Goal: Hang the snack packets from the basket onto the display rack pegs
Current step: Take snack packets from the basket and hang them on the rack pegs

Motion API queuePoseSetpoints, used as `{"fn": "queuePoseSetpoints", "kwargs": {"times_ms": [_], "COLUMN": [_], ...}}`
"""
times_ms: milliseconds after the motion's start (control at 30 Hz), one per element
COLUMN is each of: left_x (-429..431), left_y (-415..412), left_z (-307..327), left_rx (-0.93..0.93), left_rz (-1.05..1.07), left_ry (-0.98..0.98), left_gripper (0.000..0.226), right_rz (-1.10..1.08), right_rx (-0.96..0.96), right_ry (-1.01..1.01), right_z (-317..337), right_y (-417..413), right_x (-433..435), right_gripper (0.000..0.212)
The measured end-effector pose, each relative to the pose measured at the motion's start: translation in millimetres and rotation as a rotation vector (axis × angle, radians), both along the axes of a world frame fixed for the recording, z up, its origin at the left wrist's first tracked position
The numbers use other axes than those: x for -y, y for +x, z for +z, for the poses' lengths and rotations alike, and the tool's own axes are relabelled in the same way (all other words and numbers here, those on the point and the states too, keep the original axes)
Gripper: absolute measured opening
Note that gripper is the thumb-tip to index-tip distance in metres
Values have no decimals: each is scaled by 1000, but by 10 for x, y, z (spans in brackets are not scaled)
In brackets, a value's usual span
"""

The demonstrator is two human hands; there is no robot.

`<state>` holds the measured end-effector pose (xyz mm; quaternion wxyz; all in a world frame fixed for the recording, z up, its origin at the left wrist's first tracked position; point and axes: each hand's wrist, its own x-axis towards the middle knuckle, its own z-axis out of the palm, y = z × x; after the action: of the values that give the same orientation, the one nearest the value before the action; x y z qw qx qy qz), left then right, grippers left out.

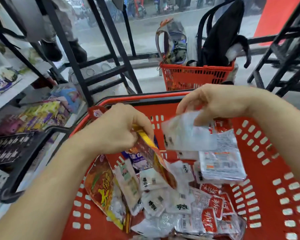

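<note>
The left hand (114, 130) is pinching a red packet (156, 163), the right hand (215, 103) is grasping a clear packet (185, 134); either grip looks shallow, risking a slip into the basket (275, 153).

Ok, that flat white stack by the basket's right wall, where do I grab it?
Probably pinch the white stack by its right edge, fingers coming from the right: it lies flat on the heap, with open space toward the basket wall there, while loose small packets crowd its left.
</note>
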<state>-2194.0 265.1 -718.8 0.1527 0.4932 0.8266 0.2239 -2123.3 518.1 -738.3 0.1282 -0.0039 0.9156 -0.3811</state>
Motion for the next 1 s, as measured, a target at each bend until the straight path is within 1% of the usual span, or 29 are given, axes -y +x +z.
{"fn": "queuePoseSetpoints", "kwargs": {"times_ms": [33,67,167,267,333,433,467,500,600,633,700,767,867,933,1000], "left_x": [21,20,-4,-44,-58,-41,-40,-42,-77,-83,-82,-84,-76,-58,-32], "left_y": [3,14,6,79,82,119,132,153,199,210,216,209,160,138,120], "left_z": [-23,-62,-155,-276,-328,-314,-317,-317,-347,-363,-396,-412,-429,-442,-442], "left_rx": [7,-29,-38,-116,-109,33,85,131,250,295,363,403,340,311,281], "left_rz": [0,-23,4,-7,25,107,118,118,128,150,190,218,275,312,378], "left_ry": [-1,-4,33,58,100,174,183,180,249,289,347,384,438,477,523], "left_gripper": [49,50,52,61,68,71,68,59,20,14,10,8,10,5,8], "right_rz": [41,68,116,164,180,173,182,199,222,223,215,186,111,25,-71], "right_rx": [-20,-35,-53,-73,-127,-214,-254,-307,-434,-449,-474,-498,-541,-515,-412], "right_ry": [134,220,346,396,422,341,334,355,368,363,342,266,157,14,-217], "right_z": [73,131,223,262,311,405,433,454,482,478,443,396,366,370,352], "right_y": [15,29,63,73,97,170,187,197,204,197,169,144,112,85,74], "right_x": [45,99,312,473,536,613,652,703,817,821,811,814,760,597,398], "right_gripper": [42,44,52,62,71,86,90,91,84,82,74,60,41,35,31]}}
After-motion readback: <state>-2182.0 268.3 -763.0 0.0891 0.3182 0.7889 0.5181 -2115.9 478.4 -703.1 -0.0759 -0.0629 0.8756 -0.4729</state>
